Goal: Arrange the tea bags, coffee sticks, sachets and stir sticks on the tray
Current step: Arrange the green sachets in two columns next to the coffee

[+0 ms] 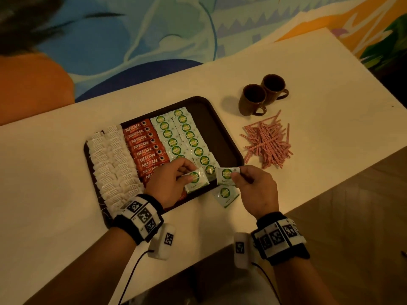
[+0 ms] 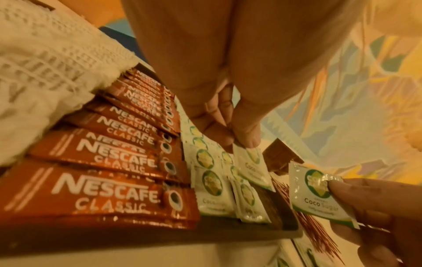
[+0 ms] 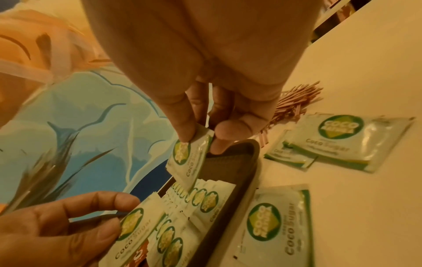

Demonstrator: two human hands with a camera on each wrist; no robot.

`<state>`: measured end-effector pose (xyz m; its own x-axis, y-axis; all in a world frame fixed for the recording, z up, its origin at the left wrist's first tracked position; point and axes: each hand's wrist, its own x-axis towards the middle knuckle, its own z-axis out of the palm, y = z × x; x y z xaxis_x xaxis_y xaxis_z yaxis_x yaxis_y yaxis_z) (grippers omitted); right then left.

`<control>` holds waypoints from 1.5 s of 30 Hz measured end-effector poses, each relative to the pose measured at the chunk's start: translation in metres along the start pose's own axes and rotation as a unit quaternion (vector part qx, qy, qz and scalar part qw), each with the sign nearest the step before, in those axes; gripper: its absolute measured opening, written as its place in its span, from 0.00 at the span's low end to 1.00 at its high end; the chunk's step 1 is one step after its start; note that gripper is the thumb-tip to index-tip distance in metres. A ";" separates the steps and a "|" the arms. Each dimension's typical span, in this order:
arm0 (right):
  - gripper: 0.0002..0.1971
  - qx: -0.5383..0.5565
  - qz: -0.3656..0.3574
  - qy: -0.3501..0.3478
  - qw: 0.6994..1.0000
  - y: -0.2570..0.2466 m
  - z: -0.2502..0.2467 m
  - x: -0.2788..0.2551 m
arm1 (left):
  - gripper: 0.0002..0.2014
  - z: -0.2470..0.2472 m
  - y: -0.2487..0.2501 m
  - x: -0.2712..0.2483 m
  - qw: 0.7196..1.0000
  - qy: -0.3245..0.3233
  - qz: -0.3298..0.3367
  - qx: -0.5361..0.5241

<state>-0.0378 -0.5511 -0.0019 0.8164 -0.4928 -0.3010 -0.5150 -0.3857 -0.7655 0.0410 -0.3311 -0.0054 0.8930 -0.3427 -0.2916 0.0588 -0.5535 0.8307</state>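
The dark brown tray holds columns of white tea bags, red coffee sticks and green-and-white sugar sachets. Over the tray's near right part, my left hand pinches one sachet between thumb and fingers, as the left wrist view shows close up. Just to the right, my right hand pinches a second sachet by its top edge. Pink stir sticks lie in a loose pile on the table, right of the tray.
Loose sachets lie on the white table by the tray's near right corner; the right wrist view shows more than one. Two brown mugs stand behind the stir sticks. The tray's right strip is bare. The table's near edge is close to my wrists.
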 end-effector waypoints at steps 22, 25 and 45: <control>0.10 0.001 0.003 -0.135 0.991 -0.046 0.046 0.105 | 0.09 -0.038 -0.023 0.040 0.988 0.129 -0.080 -0.042; 0.09 -0.011 -0.004 -0.148 0.989 -0.048 0.054 0.115 | 0.09 -0.036 -0.021 0.050 0.988 0.123 -0.083 -0.042; 0.12 -0.110 -0.023 -0.168 0.979 -0.051 0.071 0.144 | 0.08 -0.024 -0.033 0.080 0.988 0.134 -0.059 0.039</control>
<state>0.1245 -0.5473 -0.0465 0.8613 -0.1998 -0.4671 -0.4884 -0.5786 -0.6532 0.1213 -0.3217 -0.0451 0.9688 -0.0638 -0.2395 0.1448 -0.6386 0.7558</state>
